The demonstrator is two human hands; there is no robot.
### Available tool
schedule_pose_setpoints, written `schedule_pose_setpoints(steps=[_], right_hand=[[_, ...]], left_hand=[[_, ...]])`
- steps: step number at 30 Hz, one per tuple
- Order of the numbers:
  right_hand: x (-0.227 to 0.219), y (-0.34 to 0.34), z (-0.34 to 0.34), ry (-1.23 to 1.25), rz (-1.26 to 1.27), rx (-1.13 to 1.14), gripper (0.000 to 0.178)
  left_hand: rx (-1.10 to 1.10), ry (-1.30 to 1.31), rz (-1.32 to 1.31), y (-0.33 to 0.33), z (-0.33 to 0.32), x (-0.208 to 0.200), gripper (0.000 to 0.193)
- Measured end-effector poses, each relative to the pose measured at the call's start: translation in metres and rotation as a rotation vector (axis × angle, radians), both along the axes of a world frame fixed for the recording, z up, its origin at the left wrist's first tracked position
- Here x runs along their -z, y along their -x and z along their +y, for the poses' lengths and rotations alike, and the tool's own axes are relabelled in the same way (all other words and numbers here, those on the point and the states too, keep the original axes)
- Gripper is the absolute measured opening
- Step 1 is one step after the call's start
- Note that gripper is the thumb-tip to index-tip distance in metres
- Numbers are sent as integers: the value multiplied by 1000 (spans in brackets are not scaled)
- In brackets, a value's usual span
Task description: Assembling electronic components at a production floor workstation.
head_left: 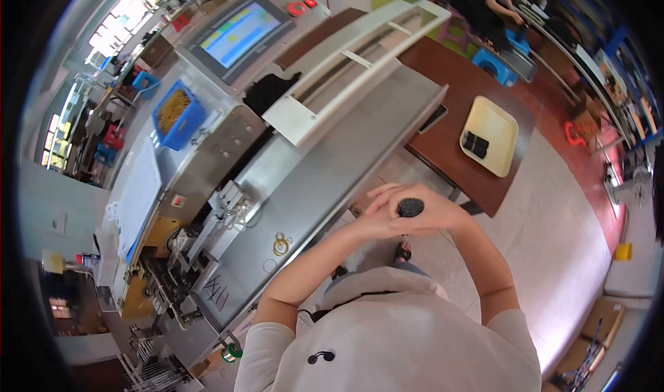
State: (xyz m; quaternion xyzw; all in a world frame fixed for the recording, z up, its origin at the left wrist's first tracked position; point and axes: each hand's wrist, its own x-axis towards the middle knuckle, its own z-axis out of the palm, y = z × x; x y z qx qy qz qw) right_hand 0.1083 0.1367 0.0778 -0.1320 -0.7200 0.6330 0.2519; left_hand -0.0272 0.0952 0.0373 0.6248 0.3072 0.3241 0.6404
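Note:
My left hand [379,212] and my right hand [437,211] meet in front of my body, above the floor between the machine and the brown table. Between them is a black bundle [410,207], its round, rough end facing up. The fingers of both hands are closed around it, and most of its length is hidden by them. On the brown table [443,143] to the right lies a cream tray [508,140], and inside it rest black bundles [475,144] that look similar.
Left of my hands runs a machine's metal bed [318,178], with loose yellow rubber bands [281,244] and several thin black strips [216,292] on it. A blue bin [181,133] of tan bands sits beyond, near a lit screen [242,32]. Another person [484,1] works at the far right.

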Motion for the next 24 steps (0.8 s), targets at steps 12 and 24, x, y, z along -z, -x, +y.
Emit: schedule_pose_setpoints(steps=[12, 24], right_hand=[[54, 136, -3, -986, -453, 393, 67], [94, 179, 10, -1153, -493, 284, 72]], left_hand=[[-594, -340, 423, 105, 58, 122, 28], [-732, -475, 294, 132, 49, 140, 25]])
